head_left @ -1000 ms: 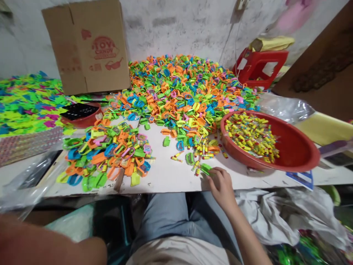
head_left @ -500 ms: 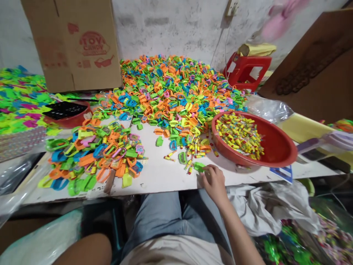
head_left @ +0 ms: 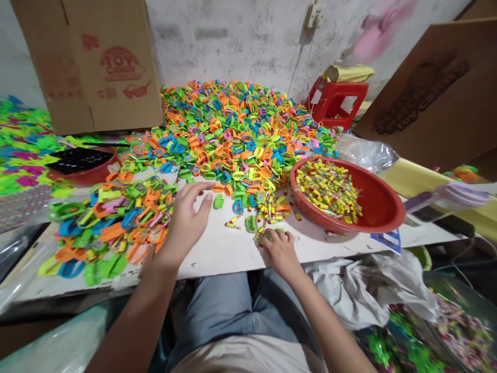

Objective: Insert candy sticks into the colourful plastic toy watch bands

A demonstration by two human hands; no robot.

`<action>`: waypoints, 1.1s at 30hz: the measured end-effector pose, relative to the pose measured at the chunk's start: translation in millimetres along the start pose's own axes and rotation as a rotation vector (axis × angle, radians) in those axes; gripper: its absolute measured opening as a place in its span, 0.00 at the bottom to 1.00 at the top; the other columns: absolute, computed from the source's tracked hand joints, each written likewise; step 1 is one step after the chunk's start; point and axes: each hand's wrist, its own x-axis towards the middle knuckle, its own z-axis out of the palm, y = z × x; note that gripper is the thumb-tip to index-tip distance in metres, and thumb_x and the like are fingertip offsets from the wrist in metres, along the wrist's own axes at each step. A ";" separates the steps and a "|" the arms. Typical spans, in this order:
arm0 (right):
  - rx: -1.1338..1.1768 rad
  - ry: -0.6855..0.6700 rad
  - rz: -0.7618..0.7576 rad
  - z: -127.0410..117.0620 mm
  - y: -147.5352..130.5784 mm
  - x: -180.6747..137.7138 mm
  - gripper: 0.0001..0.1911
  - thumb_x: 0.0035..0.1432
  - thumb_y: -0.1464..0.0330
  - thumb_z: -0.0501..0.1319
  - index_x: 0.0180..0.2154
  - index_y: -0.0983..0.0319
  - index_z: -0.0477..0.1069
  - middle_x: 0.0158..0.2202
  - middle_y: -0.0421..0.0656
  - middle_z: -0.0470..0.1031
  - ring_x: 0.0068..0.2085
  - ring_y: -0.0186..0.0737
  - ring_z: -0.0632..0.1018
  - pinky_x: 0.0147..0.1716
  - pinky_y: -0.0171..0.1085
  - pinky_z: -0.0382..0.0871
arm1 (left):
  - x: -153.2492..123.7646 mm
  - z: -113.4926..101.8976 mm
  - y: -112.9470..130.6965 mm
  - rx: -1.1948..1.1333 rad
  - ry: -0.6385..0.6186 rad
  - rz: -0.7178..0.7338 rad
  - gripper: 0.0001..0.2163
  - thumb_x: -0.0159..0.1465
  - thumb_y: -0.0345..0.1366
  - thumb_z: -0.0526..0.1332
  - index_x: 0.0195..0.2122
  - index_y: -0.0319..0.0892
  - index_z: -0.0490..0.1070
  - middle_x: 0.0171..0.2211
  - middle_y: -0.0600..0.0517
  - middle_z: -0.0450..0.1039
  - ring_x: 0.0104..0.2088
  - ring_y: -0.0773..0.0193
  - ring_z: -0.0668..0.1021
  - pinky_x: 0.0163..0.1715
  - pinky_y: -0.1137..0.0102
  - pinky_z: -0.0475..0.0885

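My left hand [head_left: 190,220] hangs over the white tabletop, thumb and fingers apart, with nothing in it. Beside and partly behind it lies a small pile of colourful toy watches [head_left: 116,217], some with yellow tubes among them. Down at the table's front, the curled fingers of my right hand [head_left: 281,251] pinch at small yellow candy tubes [head_left: 259,232] with red ends; the fingertips are partly hidden. A green toy watch [head_left: 251,224] lies just beyond them. To the right, a red bowl [head_left: 382,207] holds many more such tubes.
A large heap of toy watches [head_left: 233,129] spreads against the wall. At the left stand a cardboard box [head_left: 104,67] and a red basin [head_left: 85,176] with a black tray. A red stool [head_left: 337,101] is at the back right, and crumpled white cloth [head_left: 368,285] hangs below the table edge.
My left hand has come into view over the table from the lower left. My right hand has shifted left, from the green watch towards the yellow tubes. The view has swung slightly right.
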 end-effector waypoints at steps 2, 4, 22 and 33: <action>-0.001 0.001 -0.016 2.4 -2.5 1.2 0.15 0.56 0.77 0.56 0.43 0.58 0.72 0.50 0.49 0.71 0.49 0.52 0.68 0.47 0.52 0.55 | 16.8 22.1 -13.5 0.074 -0.065 -0.096 0.13 0.65 0.33 0.53 0.48 0.40 0.72 0.49 0.45 0.72 0.50 0.57 0.73 0.54 0.62 0.65; 0.041 0.034 -0.010 2.4 -4.1 2.1 0.15 0.56 0.77 0.55 0.44 0.59 0.71 0.50 0.50 0.71 0.49 0.52 0.68 0.48 0.52 0.56 | 32.5 47.7 -28.7 0.137 -0.112 -0.207 0.14 0.63 0.31 0.53 0.46 0.36 0.72 0.49 0.40 0.72 0.52 0.52 0.72 0.55 0.60 0.63; 0.837 0.241 0.170 -53.3 -46.8 -11.6 0.08 0.65 0.68 0.50 0.43 0.60 0.64 0.37 0.45 0.72 0.39 0.39 0.74 0.39 0.38 0.70 | -82.5 34.1 8.2 -1.041 -0.633 -0.640 0.26 0.50 0.41 0.69 0.49 0.46 0.63 0.42 0.49 0.72 0.38 0.65 0.75 0.37 0.72 0.70; 1.132 0.274 0.171 -51.3 -72.5 -22.4 0.07 0.66 0.64 0.51 0.41 0.60 0.65 0.36 0.43 0.72 0.37 0.37 0.74 0.37 0.36 0.69 | -109.4 22.9 30.6 -0.578 -0.517 -0.421 0.20 0.56 0.40 0.65 0.49 0.45 0.64 0.42 0.52 0.72 0.41 0.64 0.75 0.42 0.71 0.69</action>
